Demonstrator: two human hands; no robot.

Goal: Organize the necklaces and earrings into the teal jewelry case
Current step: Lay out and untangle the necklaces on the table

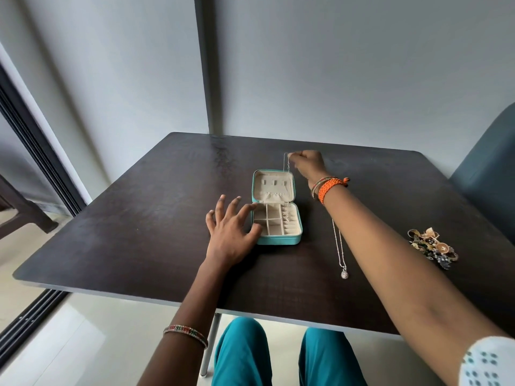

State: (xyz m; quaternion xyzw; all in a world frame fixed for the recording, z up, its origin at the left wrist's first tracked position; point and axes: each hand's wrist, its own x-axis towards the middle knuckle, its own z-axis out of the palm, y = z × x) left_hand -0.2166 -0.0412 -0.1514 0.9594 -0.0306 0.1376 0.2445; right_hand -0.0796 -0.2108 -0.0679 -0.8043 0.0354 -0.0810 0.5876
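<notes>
The teal jewelry case (278, 240) is laid open on the dark surface (139, 218), its lid (273, 185) folded flat to the far side. The cream base is divided into square compartments at left and ring rolls at right. A thin chain (286, 174) is pinched by the right hand (309, 165) and hung over the case's right side. The left hand (231, 229) is spread, fingertips touching the case's left wall. A pendant necklace (341, 254) is laid right of the case; an earring pile (433, 246) is placed farther right.
</notes>
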